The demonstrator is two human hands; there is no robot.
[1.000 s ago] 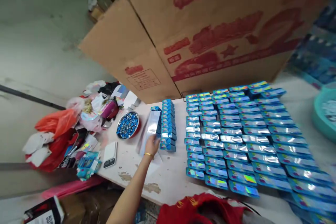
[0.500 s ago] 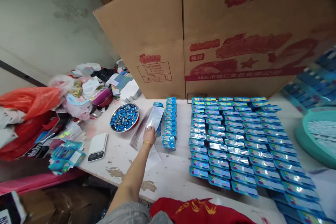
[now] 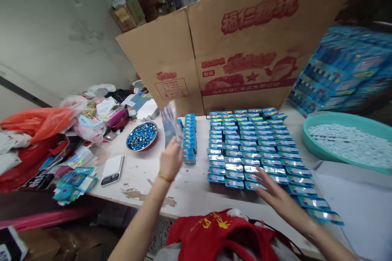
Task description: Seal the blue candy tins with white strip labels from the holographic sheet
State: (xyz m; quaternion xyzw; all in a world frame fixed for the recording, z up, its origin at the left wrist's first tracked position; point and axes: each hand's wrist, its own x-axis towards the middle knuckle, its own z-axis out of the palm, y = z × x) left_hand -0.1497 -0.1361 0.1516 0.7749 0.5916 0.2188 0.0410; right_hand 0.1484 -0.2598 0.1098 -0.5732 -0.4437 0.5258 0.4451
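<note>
My left hand (image 3: 171,158) is closed on a thin, shiny printed sheet (image 3: 171,124), lifted upright above the table and blurred by motion. Just right of that hand runs a column of small blue packs (image 3: 190,134). Over the near rows of a big block of blue packs (image 3: 234,167) hovers my right hand (image 3: 275,191), its fingers spread and nothing in them. Whether its fingertips touch the packs I cannot tell. A metal bowl (image 3: 141,149) of blue-and-silver round pieces stands to the left of the sheet.
A white scale (image 3: 112,169) lies near the table's left edge, beside heaped bags (image 3: 36,120). Large cardboard (image 3: 245,65) stands across the back. At the right are a teal basin (image 3: 318,149) of small white pieces and stacked blue packs (image 3: 349,69).
My left hand has lifted the printed sheet off the table. My right hand has come into view over the packs. The camera's view has turned to the right.
</note>
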